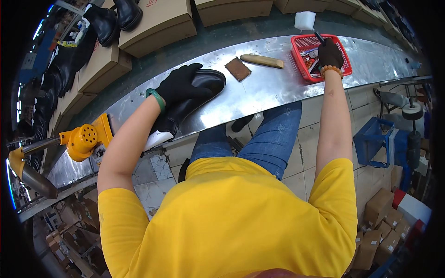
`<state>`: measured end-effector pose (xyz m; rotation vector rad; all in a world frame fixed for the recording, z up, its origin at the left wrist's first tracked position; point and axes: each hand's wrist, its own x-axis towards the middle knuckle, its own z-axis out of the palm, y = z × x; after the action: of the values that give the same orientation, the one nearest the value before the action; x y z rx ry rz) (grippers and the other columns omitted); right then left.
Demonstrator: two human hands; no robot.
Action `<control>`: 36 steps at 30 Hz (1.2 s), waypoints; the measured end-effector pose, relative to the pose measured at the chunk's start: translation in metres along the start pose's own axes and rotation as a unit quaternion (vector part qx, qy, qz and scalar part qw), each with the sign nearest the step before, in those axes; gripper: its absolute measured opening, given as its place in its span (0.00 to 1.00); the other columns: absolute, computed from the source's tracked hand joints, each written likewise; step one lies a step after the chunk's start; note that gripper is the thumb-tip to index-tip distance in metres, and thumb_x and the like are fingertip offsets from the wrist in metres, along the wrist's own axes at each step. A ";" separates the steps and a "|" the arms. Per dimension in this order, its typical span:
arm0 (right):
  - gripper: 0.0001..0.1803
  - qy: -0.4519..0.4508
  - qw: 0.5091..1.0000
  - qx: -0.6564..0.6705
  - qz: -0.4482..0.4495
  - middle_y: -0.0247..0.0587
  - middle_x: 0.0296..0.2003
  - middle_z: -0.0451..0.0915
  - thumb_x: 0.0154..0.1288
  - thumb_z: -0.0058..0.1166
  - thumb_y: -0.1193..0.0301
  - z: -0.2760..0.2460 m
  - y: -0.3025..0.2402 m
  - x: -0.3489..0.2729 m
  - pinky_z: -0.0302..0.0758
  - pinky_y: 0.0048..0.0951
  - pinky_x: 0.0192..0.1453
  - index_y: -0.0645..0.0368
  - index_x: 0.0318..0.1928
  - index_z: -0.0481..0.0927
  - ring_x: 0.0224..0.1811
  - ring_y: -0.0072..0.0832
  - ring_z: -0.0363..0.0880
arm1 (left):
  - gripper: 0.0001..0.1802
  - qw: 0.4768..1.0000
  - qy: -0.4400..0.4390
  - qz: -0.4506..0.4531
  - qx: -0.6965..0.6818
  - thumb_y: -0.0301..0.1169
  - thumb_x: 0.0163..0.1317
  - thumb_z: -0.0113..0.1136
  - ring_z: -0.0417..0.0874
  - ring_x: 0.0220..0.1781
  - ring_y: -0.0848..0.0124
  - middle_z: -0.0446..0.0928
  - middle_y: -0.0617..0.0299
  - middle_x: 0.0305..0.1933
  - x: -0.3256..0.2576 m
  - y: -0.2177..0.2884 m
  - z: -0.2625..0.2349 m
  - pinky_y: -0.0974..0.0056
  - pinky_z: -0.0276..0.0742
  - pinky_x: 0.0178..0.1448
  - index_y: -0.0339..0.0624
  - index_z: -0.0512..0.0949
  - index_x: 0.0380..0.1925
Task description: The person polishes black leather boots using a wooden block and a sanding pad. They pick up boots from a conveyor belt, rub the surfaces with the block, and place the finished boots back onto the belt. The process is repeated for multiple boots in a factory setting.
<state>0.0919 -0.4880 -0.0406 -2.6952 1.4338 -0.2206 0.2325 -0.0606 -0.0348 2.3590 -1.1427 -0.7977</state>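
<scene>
A black leather boot [181, 111] lies on its side along the metal bench, its toe pointing away to the right and a white edge showing at the near end. My left hand [180, 85], in a black glove, is closed around the boot near its toe. On the right, my dark-gloved right hand [330, 54] is at the red plastic basket [303, 71]. It grips a dark pen-like tool [320, 38] that sticks up past the fingers. Small items lie in the basket, partly hidden by the hand. Between my hands are a brown square pad [238, 69] and a tan wooden stick [262, 60].
The metal bench [269, 92] curves across in front of me. Cardboard boxes [160, 34] line its far side, with black boots [101, 23] at the left. A yellow machine part [85, 140] stands at the left end. A white block [304, 21] sits behind the basket.
</scene>
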 end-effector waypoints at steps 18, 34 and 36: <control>0.29 -0.335 0.817 0.196 -0.426 0.53 0.41 0.80 0.57 0.52 0.69 -0.022 -0.182 -0.154 0.76 0.33 0.36 0.58 0.61 0.65 0.26 0.34 0.80 | 0.41 0.976 0.150 0.091 0.130 0.58 0.33 0.67 0.45 0.72 0.38 0.44 0.36 0.71 0.003 -0.019 0.013 0.42 0.52 0.69 0.48 0.78 0.49; 0.13 -0.301 0.774 0.318 -0.458 0.40 0.43 0.80 0.57 0.54 0.76 -0.032 -0.105 -0.167 0.71 0.31 0.57 0.56 0.45 0.79 0.48 0.34 0.78 | 0.43 0.997 0.057 0.039 0.045 0.53 0.35 0.68 0.57 0.67 0.45 0.55 0.37 0.64 0.004 -0.015 0.006 0.53 0.57 0.69 0.41 0.74 0.53; 0.12 -0.311 0.766 0.345 -0.444 0.41 0.43 0.80 0.57 0.54 0.76 -0.036 -0.094 -0.166 0.71 0.31 0.57 0.58 0.44 0.79 0.48 0.34 0.78 | 0.43 0.998 0.050 0.034 0.032 0.53 0.35 0.69 0.57 0.67 0.44 0.55 0.37 0.64 0.005 -0.018 0.006 0.53 0.57 0.69 0.41 0.74 0.52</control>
<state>0.0715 -0.2984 -0.0069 -2.2039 -0.1714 0.0982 0.2415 -0.0547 -0.0510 2.3697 -1.2152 -0.6218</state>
